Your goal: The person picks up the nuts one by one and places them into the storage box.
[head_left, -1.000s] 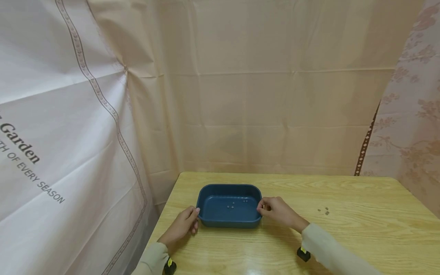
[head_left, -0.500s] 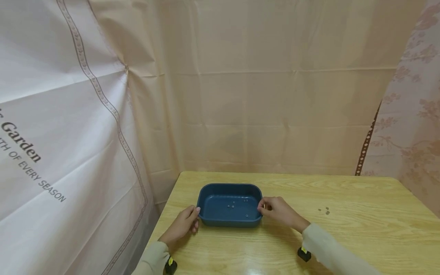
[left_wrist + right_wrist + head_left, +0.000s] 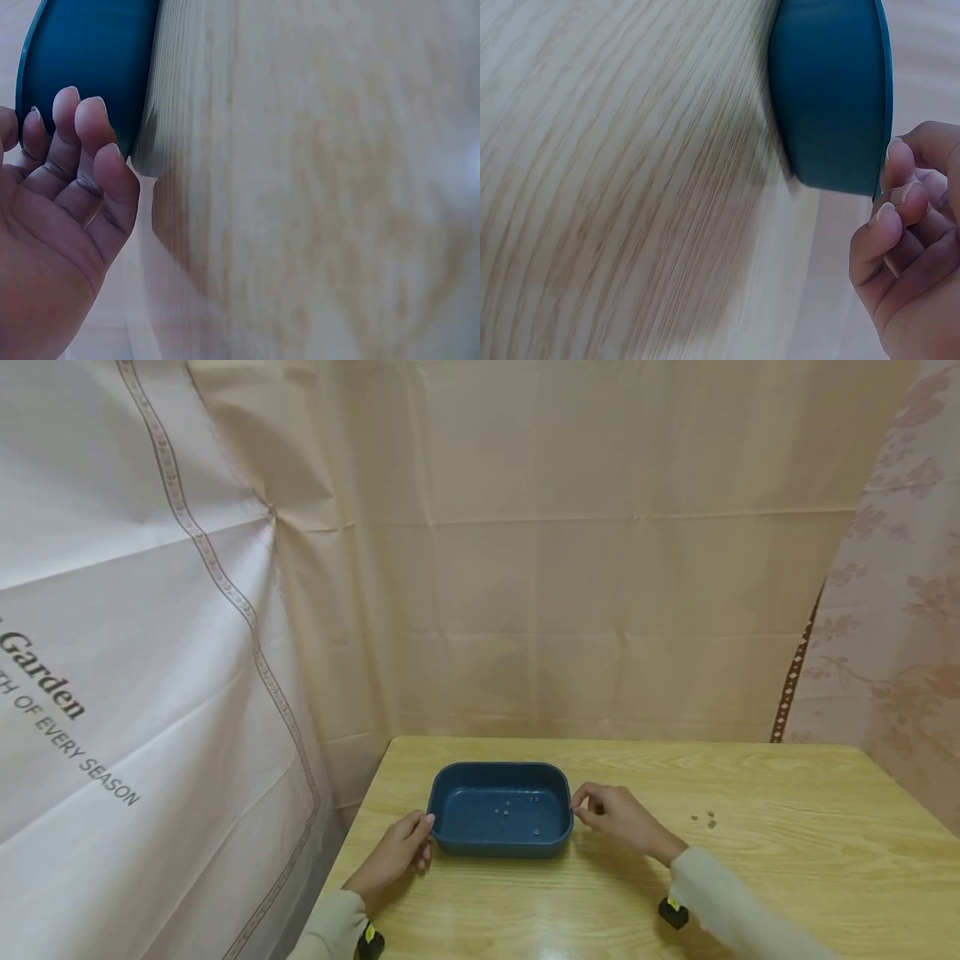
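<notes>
A dark blue rectangular tray [image 3: 501, 850] stands on the wooden table, with several small grey rings [image 3: 506, 812] that look like metal nuts scattered on its floor. One such ring [image 3: 536, 832] lies near its front right corner. My left hand [image 3: 401, 847] grips the tray's left end, thumb at the rim and fingers against the outer wall; the left wrist view shows these fingers [image 3: 94, 124] close to the blue side. Just outside the right rim is my right hand [image 3: 618, 818], its fingers loosely bent. Nothing shows between its fingertips [image 3: 900, 161] in the right wrist view.
More small grey rings [image 3: 711, 820] lie in a loose group on the table [image 3: 787, 877], right of my right hand. Beige cloth [image 3: 525, 568] hangs behind the table's back edge, and a white printed cloth [image 3: 150, 693] hangs at the left.
A small ring has appeared on the tray floor near the front right corner. My right hand has since drawn right, from over the rim to outside it. My left hand stays put.
</notes>
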Motion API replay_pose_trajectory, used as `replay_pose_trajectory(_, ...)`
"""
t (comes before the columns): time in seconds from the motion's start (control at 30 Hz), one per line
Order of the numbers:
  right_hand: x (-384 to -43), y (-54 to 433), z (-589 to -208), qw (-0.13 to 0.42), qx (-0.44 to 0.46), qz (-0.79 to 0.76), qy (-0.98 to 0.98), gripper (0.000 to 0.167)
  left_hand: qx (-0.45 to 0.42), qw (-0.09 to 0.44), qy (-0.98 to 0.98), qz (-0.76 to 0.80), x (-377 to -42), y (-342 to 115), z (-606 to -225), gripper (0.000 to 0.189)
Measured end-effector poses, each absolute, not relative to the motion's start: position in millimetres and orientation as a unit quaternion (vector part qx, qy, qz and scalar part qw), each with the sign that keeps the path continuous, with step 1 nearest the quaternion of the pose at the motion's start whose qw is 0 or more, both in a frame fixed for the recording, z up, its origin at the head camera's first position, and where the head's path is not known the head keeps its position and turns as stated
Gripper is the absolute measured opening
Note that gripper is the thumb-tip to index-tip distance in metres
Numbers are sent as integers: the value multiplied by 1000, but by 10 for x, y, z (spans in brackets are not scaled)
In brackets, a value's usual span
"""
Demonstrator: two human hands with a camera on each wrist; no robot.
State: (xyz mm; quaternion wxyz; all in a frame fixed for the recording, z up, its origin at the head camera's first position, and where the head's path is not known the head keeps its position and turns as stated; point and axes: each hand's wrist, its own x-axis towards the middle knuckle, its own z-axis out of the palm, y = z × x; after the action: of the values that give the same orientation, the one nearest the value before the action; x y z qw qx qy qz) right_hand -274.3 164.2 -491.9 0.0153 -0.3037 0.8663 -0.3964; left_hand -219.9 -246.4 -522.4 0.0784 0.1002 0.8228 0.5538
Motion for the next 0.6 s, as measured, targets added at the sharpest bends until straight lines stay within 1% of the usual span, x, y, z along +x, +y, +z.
replay_pose_trajectory(0.3,-2761,1824,-4957,-12,-302,-382,873,4,99,74,821,558,-2200,-2463,-5224,46)
replay_pose_trajectory(0.6,-2774,2048,-5014,8,-278,-378,883,8,99,75,819,561,-2198,-2458,-5230,49)
